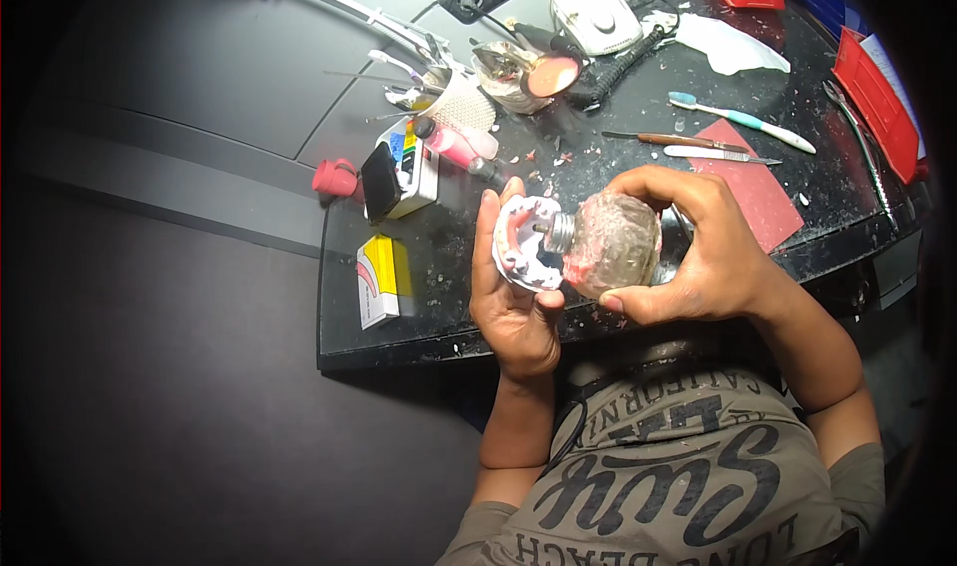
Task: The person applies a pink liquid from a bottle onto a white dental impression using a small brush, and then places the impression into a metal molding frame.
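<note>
Glass, clear and smeared with pink, made up the round bottle [618, 242] that the right hand [698, 252] gripped on its side, fingers curled over the top and thumb under it, its metal neck turned toward the left hand [513, 297]; the left hand was closed around a white plaster dental cast [526, 244], fingers behind it and thumb at its lower edge, so that the cast met the bottle's neck; both things were held in the air just above the near edge of the dark tabletop [439, 317], which was littered with white and pink crumbs; left of the bottle, and well apart from it, a small yellow and white box [382, 279] lay flat on the tabletop; beyond that box stood a white device with coloured buttons [407, 170], and past the tabletop's edge sat a small red cap-like piece [336, 178]; behind the bottle a white cup holding tools [457, 95] stood beside a metal bowl with pink material [526, 73]; to the right of the bottle lay a red sheet [758, 192], touched by a thin metal instrument [720, 153], with a white and turquoise toothbrush [740, 120] just beyond it; red trays [877, 97] lined the far right edge.
</note>
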Motion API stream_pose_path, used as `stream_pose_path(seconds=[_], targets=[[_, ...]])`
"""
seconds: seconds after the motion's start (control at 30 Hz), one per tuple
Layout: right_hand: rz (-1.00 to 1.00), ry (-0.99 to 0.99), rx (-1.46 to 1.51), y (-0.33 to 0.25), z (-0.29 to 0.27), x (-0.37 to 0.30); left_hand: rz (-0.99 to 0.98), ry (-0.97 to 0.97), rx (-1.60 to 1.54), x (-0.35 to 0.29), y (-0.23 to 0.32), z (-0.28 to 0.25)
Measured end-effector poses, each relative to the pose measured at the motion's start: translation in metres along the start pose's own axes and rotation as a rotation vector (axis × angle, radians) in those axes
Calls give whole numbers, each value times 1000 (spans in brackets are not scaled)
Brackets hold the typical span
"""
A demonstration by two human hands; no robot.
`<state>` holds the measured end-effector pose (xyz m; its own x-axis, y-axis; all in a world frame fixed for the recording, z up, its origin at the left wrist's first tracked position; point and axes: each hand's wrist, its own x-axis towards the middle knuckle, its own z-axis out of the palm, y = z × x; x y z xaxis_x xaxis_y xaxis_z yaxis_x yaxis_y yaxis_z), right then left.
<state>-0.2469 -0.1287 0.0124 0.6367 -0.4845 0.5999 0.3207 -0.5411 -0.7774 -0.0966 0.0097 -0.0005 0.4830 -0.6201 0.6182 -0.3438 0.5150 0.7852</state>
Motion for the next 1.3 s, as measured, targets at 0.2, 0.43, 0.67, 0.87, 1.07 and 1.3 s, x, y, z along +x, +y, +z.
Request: stream_pose_path(seconds=[0.2, 0.43, 0.67, 0.87, 1.07, 1.3], targets=[[92, 93, 18, 0, 0, 0, -41, 53, -61, 3, -1, -6], [166, 155, 54, 4, -4, 0, -268, 133, -242, 4, -13, -34], [165, 133, 51, 3, -4, 0, -459, 147, -365, 8, -12, -36], [147, 146, 46, 3, -4, 0, -432, 126, -284, 11, -6, -30], [168, 144, 43, 2, -4, -1, -337, -23, -267, 10, 4, -28], [131, 126, 50, 1, -4, -1, -238, -85, -163, 7, 7, -30]])
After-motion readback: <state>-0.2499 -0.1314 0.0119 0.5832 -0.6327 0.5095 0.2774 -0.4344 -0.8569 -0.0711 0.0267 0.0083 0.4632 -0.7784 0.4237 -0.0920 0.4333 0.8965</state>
